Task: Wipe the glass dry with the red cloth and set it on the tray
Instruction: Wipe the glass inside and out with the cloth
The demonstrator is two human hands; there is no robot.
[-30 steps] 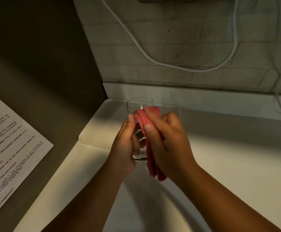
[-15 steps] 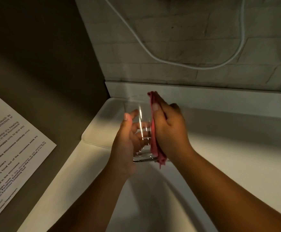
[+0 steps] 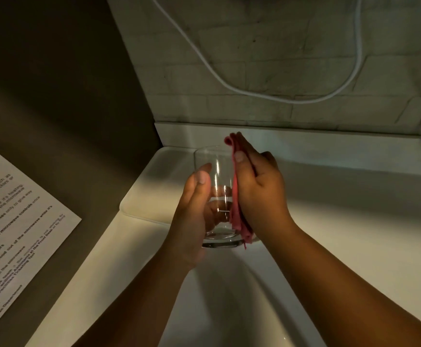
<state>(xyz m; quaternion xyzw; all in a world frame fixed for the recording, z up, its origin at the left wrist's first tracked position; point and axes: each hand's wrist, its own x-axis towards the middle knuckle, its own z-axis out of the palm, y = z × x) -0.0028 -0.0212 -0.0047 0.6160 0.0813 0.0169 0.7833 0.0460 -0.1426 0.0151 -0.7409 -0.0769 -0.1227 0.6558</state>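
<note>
The glass (image 3: 215,196), a clear tumbler with a thick base, is held upright in the air between the two hands, above the near edge of the tray (image 3: 151,186) and the pale counter (image 3: 354,246). The left hand (image 3: 191,216) cups the glass from its left side, the thumb lying up along the near wall and the fingers curled round the far side, where they show through the glass. The right hand (image 3: 259,194) lies flat against the right side of the glass, fingers together and pointing up past the rim, with the red cloth (image 3: 237,196) folded into a narrow strip and pressed between its palm and the glass wall. The cloth runs from above the rim down to the base, its lower end hanging just below the glass. The tray, white and shallow, sits in the far left corner of the counter against the wall. A printed notice (image 3: 11,234) is fixed to the dark panel at the left, and a white cable (image 3: 292,100) loops across the brick wall behind.
</note>
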